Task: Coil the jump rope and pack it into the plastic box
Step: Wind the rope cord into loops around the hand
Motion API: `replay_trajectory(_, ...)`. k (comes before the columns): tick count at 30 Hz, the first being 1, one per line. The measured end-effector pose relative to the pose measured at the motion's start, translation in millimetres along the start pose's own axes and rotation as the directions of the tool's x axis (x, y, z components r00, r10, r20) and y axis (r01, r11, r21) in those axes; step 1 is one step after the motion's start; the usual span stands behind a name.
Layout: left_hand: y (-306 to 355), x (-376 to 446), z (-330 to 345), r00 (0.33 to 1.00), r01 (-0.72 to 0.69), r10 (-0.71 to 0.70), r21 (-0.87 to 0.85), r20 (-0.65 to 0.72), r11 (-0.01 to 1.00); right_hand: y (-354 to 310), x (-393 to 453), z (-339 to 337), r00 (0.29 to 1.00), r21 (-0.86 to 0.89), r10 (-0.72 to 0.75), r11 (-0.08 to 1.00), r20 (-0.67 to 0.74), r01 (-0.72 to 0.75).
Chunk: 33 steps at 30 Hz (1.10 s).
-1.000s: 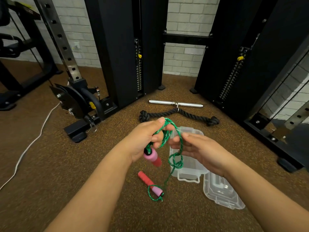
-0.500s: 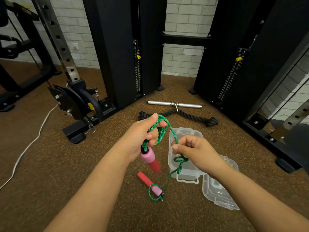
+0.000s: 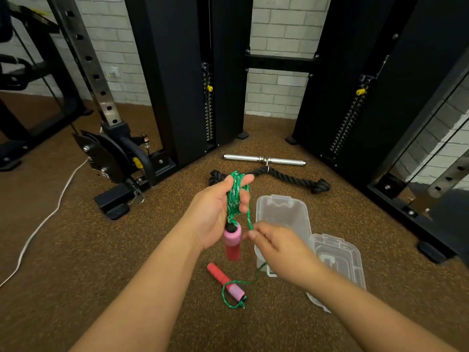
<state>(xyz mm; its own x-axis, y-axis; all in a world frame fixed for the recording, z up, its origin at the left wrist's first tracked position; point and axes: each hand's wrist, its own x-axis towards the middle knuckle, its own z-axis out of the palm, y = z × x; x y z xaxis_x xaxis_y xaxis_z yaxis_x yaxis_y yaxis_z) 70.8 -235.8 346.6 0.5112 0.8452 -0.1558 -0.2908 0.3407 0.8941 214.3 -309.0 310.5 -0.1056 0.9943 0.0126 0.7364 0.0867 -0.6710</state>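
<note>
Several turns of green rope (image 3: 234, 196) already hang looped over the left hand (image 3: 215, 212), whose fingers (image 3: 245, 199) curl closed around the coil, with one pink-and-red handle (image 3: 231, 243) dangling just below the palm. To its right, the right hand (image 3: 279, 247) pinches the free strand between thumb and fingertips, the rest of the hand loosely closed and blurred. From there the rope runs down to the floor (image 3: 76, 250), where the second handle (image 3: 225, 280) lies with a small loop beside it. Farther right sit the open clear box (image 3: 261, 207) and its lid (image 3: 337, 262), touching. Rope this thin looks light, limp and prone to tangling, so it is best fed by the strand; the foam handles offer the firm grip.
</note>
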Motion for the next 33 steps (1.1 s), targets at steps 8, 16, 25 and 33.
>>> replay_trajectory(8, -13, -1, 0, 0.997, 0.012, 0.048, 0.707, -0.066, 0.707, -24, -9, -13, 0.984, 0.056, -0.166, 0.985, 0.067, 0.162)
replay_trajectory(16, -3, -5, 3, 0.990, -0.009, -0.104, 0.765, 0.099, 0.644, -2, 8, -47, 0.984, 0.453, 0.145, 0.888, -0.101, -0.084)
replay_trajectory(25, 3, -9, 5, 0.955, 0.054, -0.204, 0.548, 0.216, 0.835, 11, 12, -46, 0.980, 0.627, 0.193, 0.769, -0.043, -0.124)
replay_trajectory(33, 9, -9, 2, 0.985, 0.088, -0.118, 0.225, 0.124, 0.970, 11, 12, -43, 0.975, 0.576, 0.211, 0.807, -0.076, -0.130)
